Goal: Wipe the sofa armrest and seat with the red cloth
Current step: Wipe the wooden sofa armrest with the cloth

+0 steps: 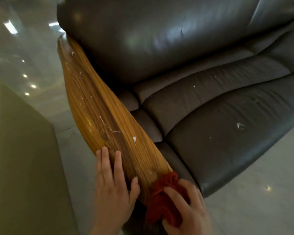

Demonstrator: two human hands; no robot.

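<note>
A dark leather sofa with a long wooden armrest runs from upper left to lower centre. White smears and drops dot the armrest's wood. The seat cushion to the right carries white specks too. My left hand lies flat, fingers spread, on the near end of the armrest. Beside it, my right hand presses a bunched red cloth against the armrest's near tip.
The sofa backrest rises behind the seat. A pale green box-like block stands close on the left of the armrest. Glossy light floor tiles lie to the right and behind, with lamp reflections.
</note>
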